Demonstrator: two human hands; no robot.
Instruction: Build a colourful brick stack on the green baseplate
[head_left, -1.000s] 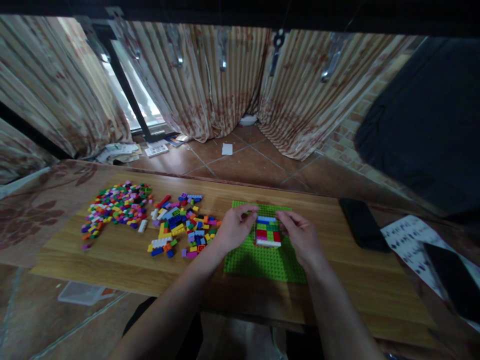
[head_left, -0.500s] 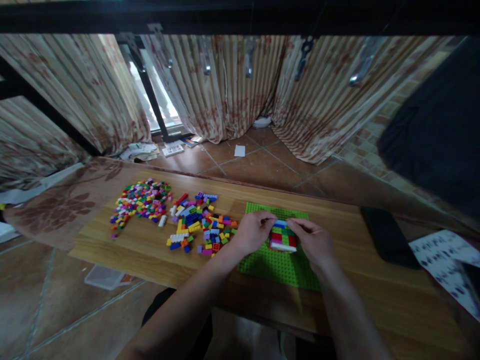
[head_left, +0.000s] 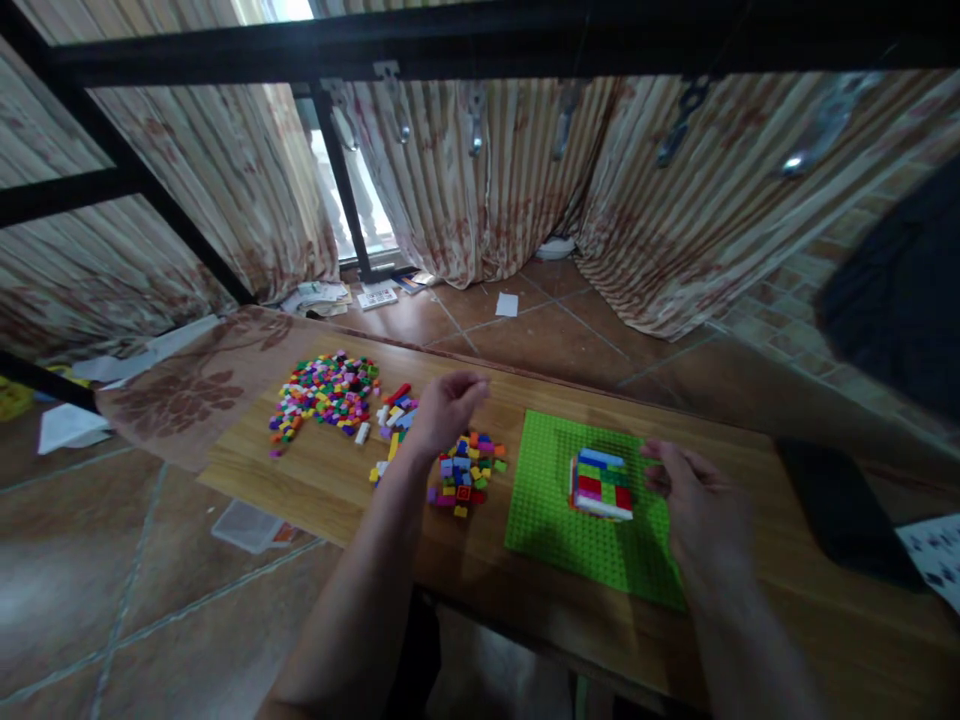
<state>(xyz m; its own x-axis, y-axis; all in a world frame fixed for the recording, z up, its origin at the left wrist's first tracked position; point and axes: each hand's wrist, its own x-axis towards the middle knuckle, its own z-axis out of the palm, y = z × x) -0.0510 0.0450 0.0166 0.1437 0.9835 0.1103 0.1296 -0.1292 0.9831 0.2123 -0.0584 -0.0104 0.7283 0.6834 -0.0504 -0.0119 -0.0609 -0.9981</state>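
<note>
A small block of stacked coloured bricks [head_left: 600, 484] stands on the green baseplate [head_left: 555, 520] on the wooden table. My left hand [head_left: 444, 410] hovers over the nearer pile of loose bricks [head_left: 465, 472], fingers curled downward, and I cannot see anything in them. My right hand [head_left: 697, 500] rests on the baseplate's right edge, just right of the brick block, fingers loosely apart and holding nothing. A second pile of smaller bricks [head_left: 324, 394] lies further left.
A black phone [head_left: 840, 515] lies on the table at the right, beside a printed sheet [head_left: 937, 555]. Patterned cloth [head_left: 180, 395] covers the table's left end. Curtains hang behind; papers and a clear plastic lid [head_left: 244, 527] lie on the tiled floor.
Both hands have left the brick block. My left hand moved left over the loose bricks; my right hand drew back to the right. The view swung left.
</note>
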